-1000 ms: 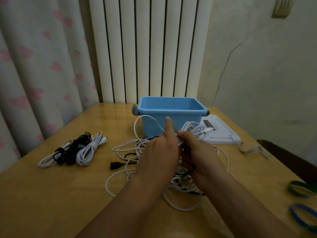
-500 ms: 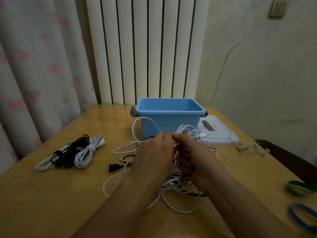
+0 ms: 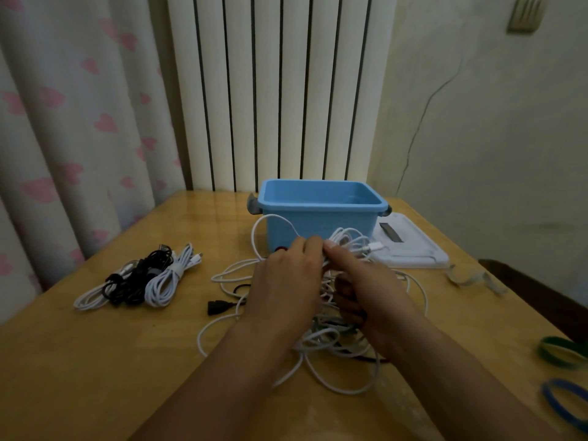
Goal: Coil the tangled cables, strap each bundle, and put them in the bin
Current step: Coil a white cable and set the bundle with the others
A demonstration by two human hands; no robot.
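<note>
Between my two hands sits a white coil (image 3: 350,246), raised over the tangle (image 3: 318,338) of white cables on the table (image 3: 95,361). My left hand (image 3: 286,281) curls its fingers onto the coil from the left, and my right hand (image 3: 362,288) pinches the same coil with thumb and forefinger, its other fingers folded around strands below. A loop arches up left of my left fingers, and a plug (image 3: 377,248) pokes out just right of my right thumb. Beyond both hands, close behind the coil, stands the blue bin (image 3: 321,218). Far left of my left hand lie three strapped bundles (image 3: 140,278), touching side by side. Well right of my right arm lie a green band (image 3: 561,350) and a blue band (image 3: 564,401).
</note>
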